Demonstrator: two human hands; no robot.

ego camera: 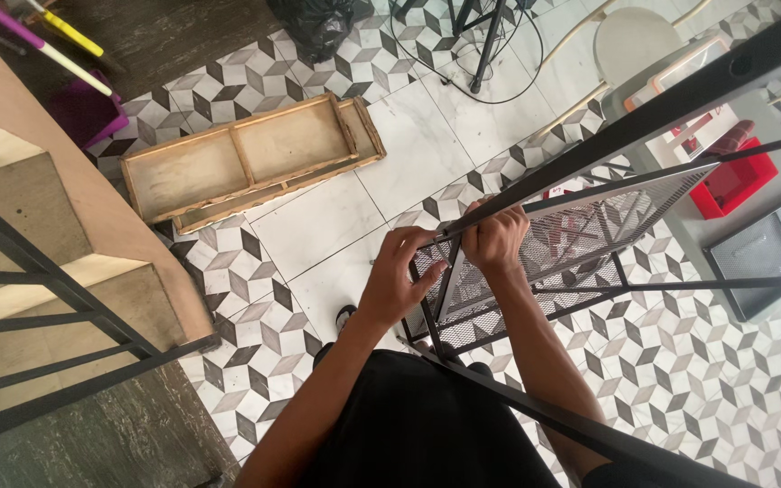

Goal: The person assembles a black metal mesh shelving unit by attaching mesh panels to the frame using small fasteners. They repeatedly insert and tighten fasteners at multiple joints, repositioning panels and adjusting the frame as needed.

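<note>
Black metal is what both hands are gripping: a rack frame [589, 154] with thin bars, standing on the tiled floor [318, 226] a little right of the middle of the view. The left hand [397, 278] is closing around the corner where a slanted bar is meeting the upright post, with its fingers curled onto the edge of the mesh shelf [580, 226]. The right hand [496, 239] is sitting just beside it at 1 o'clock, also folded tight around the same bar, so the two hands are almost touching. The mesh shelf is lying tilted inside the frame and is stretching away toward 2 o'clock from the hands.

At 10 o'clock from the hands, well apart, a shallow wooden tray [246, 158] with two compartments is lying flat on the floor. At 9 o'clock wooden stairs [65, 262] with a black railing [47, 307] are filling the left side. Toward 3 o'clock a red box [738, 176] and a grey flat panel [770, 244] are resting on the floor. At 12 o'clock a black bag [318, 23] and a stand with cables [485, 45] are showing, and a white round stool [635, 41] is standing at 1 o'clock.
</note>
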